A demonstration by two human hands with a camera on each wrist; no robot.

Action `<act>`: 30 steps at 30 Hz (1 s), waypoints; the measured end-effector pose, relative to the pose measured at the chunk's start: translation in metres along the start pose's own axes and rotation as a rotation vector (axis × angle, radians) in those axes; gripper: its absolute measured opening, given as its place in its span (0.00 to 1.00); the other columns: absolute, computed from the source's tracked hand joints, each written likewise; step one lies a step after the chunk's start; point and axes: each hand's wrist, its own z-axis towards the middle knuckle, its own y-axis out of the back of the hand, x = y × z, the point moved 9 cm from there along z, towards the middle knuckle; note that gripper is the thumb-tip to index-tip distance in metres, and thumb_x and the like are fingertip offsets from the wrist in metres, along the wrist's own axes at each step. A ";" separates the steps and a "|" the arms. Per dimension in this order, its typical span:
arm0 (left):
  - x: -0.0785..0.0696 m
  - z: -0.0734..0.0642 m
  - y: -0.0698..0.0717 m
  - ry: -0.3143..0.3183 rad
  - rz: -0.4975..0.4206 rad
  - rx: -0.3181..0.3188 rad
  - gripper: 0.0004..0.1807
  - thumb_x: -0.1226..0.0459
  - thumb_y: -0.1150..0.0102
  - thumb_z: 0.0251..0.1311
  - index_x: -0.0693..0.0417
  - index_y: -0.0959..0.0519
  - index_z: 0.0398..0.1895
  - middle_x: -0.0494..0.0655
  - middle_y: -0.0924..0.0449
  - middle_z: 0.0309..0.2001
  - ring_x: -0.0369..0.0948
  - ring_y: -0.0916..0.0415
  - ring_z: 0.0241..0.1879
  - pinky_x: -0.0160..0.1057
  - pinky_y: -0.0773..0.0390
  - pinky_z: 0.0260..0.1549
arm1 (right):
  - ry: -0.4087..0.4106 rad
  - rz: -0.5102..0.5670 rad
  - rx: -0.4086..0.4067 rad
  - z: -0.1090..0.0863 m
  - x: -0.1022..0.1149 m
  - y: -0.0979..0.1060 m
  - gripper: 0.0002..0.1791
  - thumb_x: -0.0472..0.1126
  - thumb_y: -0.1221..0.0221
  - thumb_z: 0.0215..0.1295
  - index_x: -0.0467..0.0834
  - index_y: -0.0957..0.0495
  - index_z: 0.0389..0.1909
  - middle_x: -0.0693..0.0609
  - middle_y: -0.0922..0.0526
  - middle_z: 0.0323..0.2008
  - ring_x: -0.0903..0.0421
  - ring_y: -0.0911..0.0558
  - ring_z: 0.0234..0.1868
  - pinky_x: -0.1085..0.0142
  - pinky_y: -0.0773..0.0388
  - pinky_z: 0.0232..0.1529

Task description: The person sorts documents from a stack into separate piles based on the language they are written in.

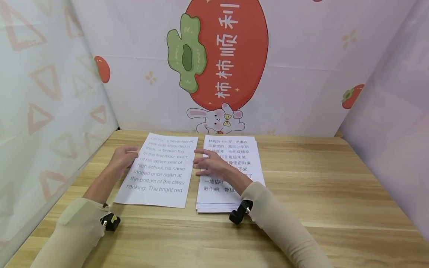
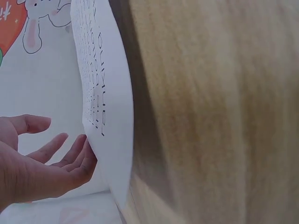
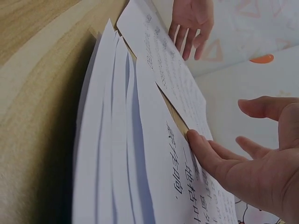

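Observation:
A sheet with English print lies on the wooden table, left of a stack of paper whose top page carries Chinese characters. At the sheet's left edge is my left hand, with its fingers loosely bent; in the left wrist view, the fingertips meet the paper's edge. My right hand reaches across the stack, its fingers spread toward the sheet's right edge. The right wrist view shows its lower fingers close to the gap between the two papers; whether they touch the paper is hard to tell.
Behind the table hangs a white cloth backdrop with a large persimmon and a rabbit. Similar cloths rise on both sides. Each wrist carries a small black camera, such as the right one. Several loose page edges fan out at the stack's near side.

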 end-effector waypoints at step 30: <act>-0.026 -0.017 -0.036 -0.136 0.122 0.048 0.27 0.66 0.54 0.73 0.70 0.33 0.72 0.75 0.31 0.67 0.62 0.27 0.61 0.52 0.23 0.55 | 0.117 -0.268 -0.096 -0.028 0.014 0.014 0.31 0.28 0.37 0.67 0.36 0.30 0.71 0.35 0.18 0.59 0.44 0.14 0.55 0.55 0.13 0.53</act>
